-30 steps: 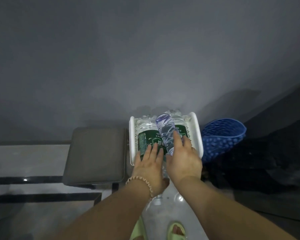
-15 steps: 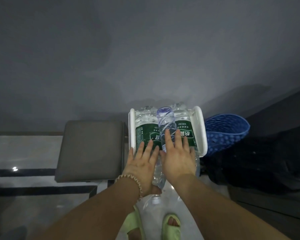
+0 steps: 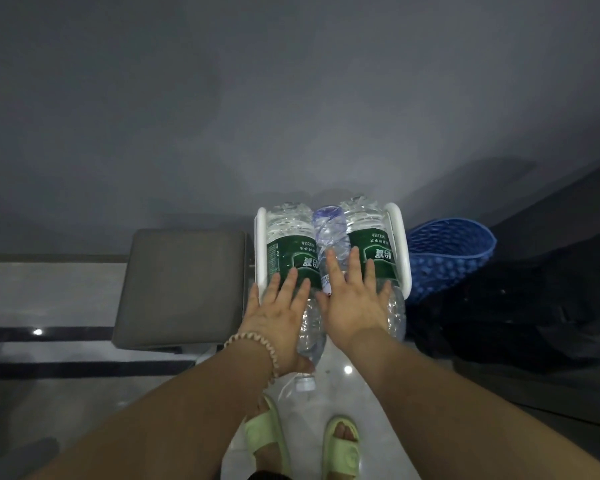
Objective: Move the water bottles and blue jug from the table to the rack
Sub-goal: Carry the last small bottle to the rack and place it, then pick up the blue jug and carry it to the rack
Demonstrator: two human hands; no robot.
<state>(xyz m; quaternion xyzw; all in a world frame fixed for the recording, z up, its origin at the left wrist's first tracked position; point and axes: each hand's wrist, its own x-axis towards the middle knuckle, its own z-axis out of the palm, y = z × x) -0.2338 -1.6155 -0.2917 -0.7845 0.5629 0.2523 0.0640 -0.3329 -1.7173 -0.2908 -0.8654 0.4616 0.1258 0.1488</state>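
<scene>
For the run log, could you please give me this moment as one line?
left hand: flat on left large bottle | right hand: flat on small bottle | bottles lying in white rack | blue basket beside

In the rack (image 3: pixel 261 251) we see two large bottles lying side by side, the left bottle (image 3: pixel 290 251) and the right bottle (image 3: pixel 371 247), with a small bottle (image 3: pixel 330 233) on top between them. A stool (image 3: pixel 181 285) stands left of the rack, a basket (image 3: pixel 447 254) right.

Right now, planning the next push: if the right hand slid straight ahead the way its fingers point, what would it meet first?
The right hand already lies on the small clear bottle; sliding on, it would likely run along it toward the wall.
</scene>
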